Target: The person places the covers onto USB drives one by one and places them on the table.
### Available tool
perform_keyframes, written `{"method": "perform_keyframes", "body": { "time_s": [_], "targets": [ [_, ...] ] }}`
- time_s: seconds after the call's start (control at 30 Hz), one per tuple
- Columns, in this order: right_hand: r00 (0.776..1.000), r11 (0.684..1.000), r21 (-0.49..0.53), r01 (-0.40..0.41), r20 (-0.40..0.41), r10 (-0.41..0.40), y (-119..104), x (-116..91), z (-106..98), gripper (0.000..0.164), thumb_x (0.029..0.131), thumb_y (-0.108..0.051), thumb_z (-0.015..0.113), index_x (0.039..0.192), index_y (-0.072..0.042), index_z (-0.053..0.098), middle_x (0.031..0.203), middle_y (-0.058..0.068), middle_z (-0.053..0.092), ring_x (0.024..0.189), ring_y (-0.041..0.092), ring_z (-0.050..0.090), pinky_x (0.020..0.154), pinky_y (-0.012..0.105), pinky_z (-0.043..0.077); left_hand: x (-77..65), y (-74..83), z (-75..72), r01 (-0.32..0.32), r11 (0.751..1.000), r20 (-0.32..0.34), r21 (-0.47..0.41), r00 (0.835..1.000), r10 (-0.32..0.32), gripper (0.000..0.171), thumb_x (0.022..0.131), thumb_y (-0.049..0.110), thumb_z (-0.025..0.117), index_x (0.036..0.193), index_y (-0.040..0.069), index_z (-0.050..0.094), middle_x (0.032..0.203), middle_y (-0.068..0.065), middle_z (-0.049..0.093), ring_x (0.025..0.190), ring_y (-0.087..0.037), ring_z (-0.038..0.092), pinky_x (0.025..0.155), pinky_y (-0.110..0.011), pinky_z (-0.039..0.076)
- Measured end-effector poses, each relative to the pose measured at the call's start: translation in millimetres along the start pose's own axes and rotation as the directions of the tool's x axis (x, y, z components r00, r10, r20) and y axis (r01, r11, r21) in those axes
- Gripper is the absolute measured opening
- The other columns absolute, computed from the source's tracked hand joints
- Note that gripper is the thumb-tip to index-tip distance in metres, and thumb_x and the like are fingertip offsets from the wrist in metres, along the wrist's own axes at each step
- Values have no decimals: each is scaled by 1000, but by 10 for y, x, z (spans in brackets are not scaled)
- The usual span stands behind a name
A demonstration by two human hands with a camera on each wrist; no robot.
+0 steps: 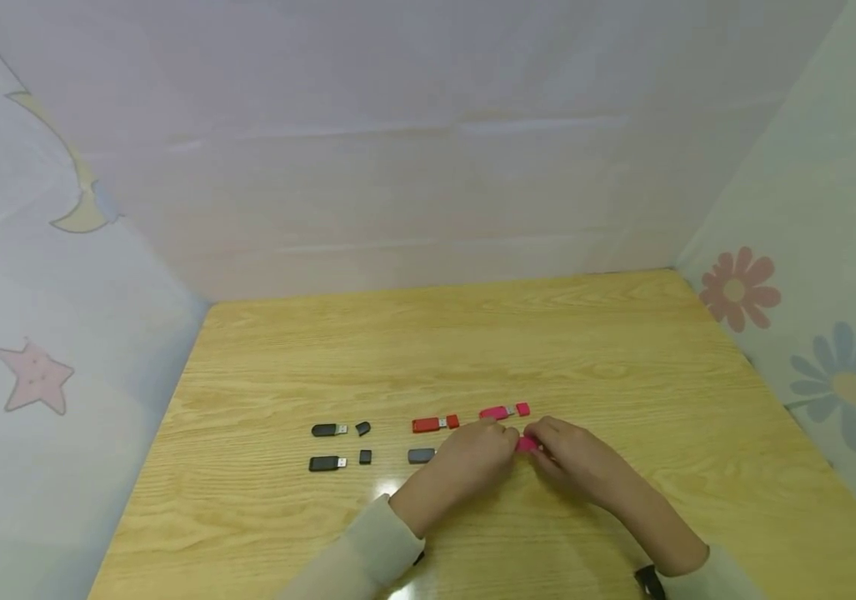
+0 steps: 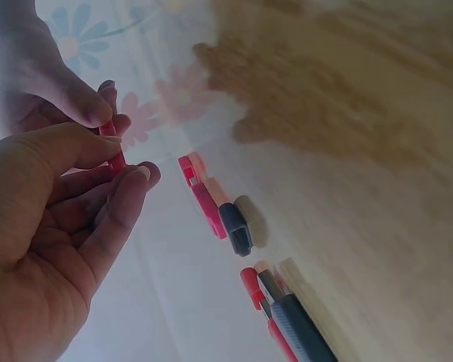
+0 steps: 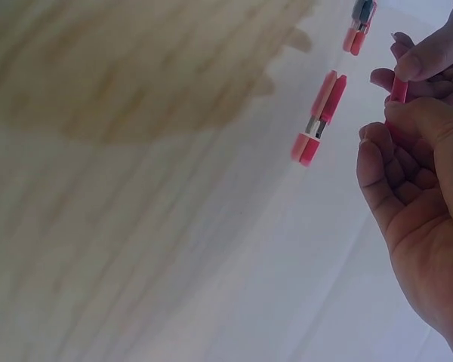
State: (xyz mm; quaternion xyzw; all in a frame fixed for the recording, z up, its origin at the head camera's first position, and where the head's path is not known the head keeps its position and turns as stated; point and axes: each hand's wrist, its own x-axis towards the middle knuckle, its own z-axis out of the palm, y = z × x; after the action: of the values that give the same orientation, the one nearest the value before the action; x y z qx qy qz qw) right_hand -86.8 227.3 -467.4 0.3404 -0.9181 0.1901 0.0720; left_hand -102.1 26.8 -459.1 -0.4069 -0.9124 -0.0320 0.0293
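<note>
Between my two hands, low over the table, is a small pink USB flash drive [image 1: 527,444]. My left hand [image 1: 476,454] pinches one end between thumb and fingers. The right hand [image 1: 578,458] pinches the other end, its fingertips close to the left ones. In the left wrist view a thin pink strip of the flash drive [image 2: 116,157] shows between the thumbs; the fingers hide most of it, so I cannot see whether its cap is on. Just beyond the hands lies another pink flash drive [image 1: 495,413], its metal plug bare, beside a pink cap [image 1: 523,409].
A red flash drive [image 1: 425,425] lies by its red cap [image 1: 453,422]. Nearer, the left hand partly covers a grey flash drive [image 1: 421,456]. Farther left are two black drives [image 1: 324,463] with caps [image 1: 365,457] off. Fabric walls [image 1: 428,192] border the wooden table [image 1: 285,358].
</note>
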Motion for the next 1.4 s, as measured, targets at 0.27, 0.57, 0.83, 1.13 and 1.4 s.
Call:
{"method": "perform_keyframes", "body": {
  "time_s": [0.27, 0.57, 0.83, 1.13, 1.4],
  "targets": [
    [998, 998, 41, -41, 52, 39, -6, -60, 18, 16, 87, -5, 77, 100, -4, 68, 90, -1, 68, 76, 3, 59, 64, 23, 54, -10, 48, 22, 54, 996, 83, -73, 995, -48, 12, 101, 17, 61, 91, 14, 67, 78, 5, 65, 68, -7, 56, 55, -21, 46],
    [990, 994, 43, -100, 100, 96, 28, 5, -18, 15, 89, -7, 76, 101, -10, 67, 91, -5, 68, 77, 2, 59, 65, 25, 53, 3, 32, 18, 113, 992, 61, -64, 992, -109, 11, 101, 22, 63, 101, 14, 71, 94, 4, 65, 85, -9, 63, 68, -21, 53],
    [977, 989, 36, -143, 162, 136, 56, 48, -28, 13, 90, -9, 75, 101, -10, 68, 89, -8, 65, 75, 1, 53, 65, 25, 51, 17, 62, 41, 126, 990, 75, -60, 990, -122, 12, 100, 23, 65, 100, 13, 71, 94, 2, 61, 78, -7, 58, 66, -19, 51],
    [967, 981, 63, -182, 194, 167, 82, 47, -20, 13, 90, -7, 74, 102, -9, 69, 88, -10, 64, 73, -1, 50, 62, 23, 48, 77, 124, 61, 151, 988, 125, -39, 982, -145, 7, 99, 16, 65, 99, 14, 72, 91, 3, 63, 80, -7, 59, 66, -20, 52],
    [941, 967, 63, -248, 253, 225, 74, 36, -4, 11, 92, -9, 73, 102, -8, 69, 85, -10, 61, 70, 0, 48, 61, 22, 46, 106, 176, 109, 157, 987, 132, -30, 979, -152, 8, 100, 16, 64, 99, 16, 72, 90, 3, 65, 82, -8, 62, 68, -22, 53]
  ]
}}
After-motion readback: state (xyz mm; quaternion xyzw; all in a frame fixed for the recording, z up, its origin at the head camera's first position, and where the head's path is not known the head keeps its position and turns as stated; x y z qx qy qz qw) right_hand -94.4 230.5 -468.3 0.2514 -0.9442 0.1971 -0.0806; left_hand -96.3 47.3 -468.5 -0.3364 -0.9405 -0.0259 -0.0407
